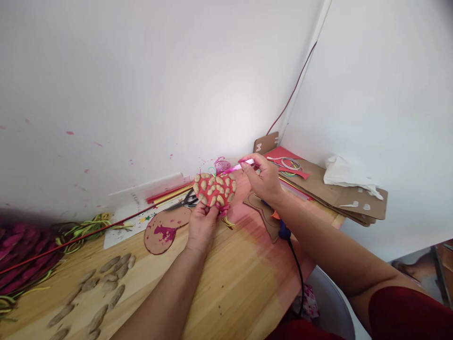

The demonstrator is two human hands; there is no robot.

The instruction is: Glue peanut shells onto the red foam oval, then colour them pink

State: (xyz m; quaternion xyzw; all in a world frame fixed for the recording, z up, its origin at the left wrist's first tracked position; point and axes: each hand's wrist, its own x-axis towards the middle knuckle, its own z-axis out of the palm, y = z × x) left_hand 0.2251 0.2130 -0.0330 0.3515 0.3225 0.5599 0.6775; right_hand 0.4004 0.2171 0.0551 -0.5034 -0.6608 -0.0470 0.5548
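My left hand (202, 221) grips the lower edge of a red cutout covered with peanuts (213, 190), holding it up above the wooden table. A green loop shows at its top edge and yellow strands hang below it. My right hand (264, 178) pinches a slim paintbrush (238, 167) whose pink end points left, close to the cutout's upper right edge. I cannot tell whether the brush touches it. Just behind stands a pink-stained clear container (222, 165), partly hidden. A rounded cardboard piece (161, 232) smeared with pink paint lies left of my left hand.
Loose peanuts (109, 278) lie at the front left, near yarn (92, 229) and a magenta scaly object (24, 257). Black-handled scissors (184, 202) lie by the wall. A blue corded tool (284, 231), cardboard sheets (318, 189) and white tissue (348, 174) are on the right.
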